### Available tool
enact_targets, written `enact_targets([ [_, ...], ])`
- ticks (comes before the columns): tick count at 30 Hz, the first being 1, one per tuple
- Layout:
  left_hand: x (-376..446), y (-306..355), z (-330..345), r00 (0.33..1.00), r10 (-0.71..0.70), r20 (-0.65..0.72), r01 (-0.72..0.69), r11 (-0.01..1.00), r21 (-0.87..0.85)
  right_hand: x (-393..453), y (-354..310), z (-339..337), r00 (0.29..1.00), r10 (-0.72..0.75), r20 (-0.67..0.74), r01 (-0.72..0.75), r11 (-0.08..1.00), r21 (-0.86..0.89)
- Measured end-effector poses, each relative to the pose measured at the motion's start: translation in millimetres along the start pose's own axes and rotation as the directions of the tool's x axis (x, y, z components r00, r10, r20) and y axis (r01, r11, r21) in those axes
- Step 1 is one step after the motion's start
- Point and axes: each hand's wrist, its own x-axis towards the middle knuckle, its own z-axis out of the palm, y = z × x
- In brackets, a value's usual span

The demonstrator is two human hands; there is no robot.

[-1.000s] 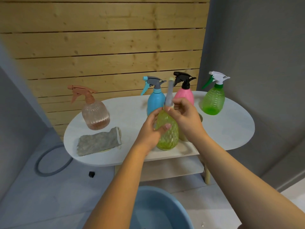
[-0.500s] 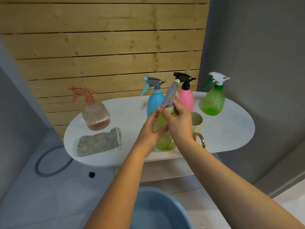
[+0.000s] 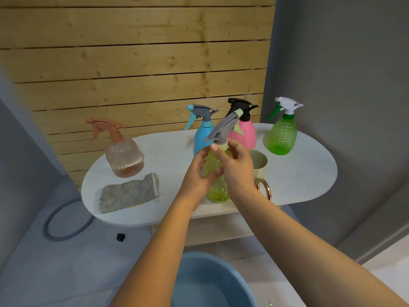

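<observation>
Left grip (image 3: 199, 173) and right grip (image 3: 238, 167) hide most of the yellow bottle (image 3: 218, 191). The right wrist covers part of the cup (image 3: 261, 171). The basin (image 3: 232, 271) is cropped below, and the black speck (image 3: 120, 237) on the floor is too small to identify.

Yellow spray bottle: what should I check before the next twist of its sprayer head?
1. The left hand grips the yellow spray bottle round its body: ok.
2. The right hand pinches the collar under the sprayer head: ok.
3. Bottle upright: ok.
4. Whether the collar is tight or loose on the neck: cannot tell.
5. The right hand clear of the cup close beside it: cannot tell.
</observation>
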Motion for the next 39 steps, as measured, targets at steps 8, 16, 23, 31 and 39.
enact_targets([
  [8,3,1,-4,0.999,-0.026,0.043,0.028,0.999,-0.043,0,-5,8,0.999,0.029,-0.033,-0.023,0.988,0.155],
  [16,28,70,-24,0.989,0.15,-0.008,-0.15,0.989,-0.001,8,3,6,0.998,-0.055,-0.007,0.056,0.996,0.073],
  [23,61,108,-24,0.944,0.121,0.308,-0.27,0.818,0.508,8,7,-1,0.994,-0.06,0.089,0.052,0.995,0.086],
  [31,66,131,-33,0.885,0.005,0.465,-0.385,0.571,0.725,18,11,-19,0.94,-0.126,0.317,0.14,0.99,-0.023],
  [39,48,146,-19,0.957,-0.121,0.265,-0.076,0.777,0.626,25,21,-15,0.922,-0.153,0.357,0.208,0.971,-0.122],
])
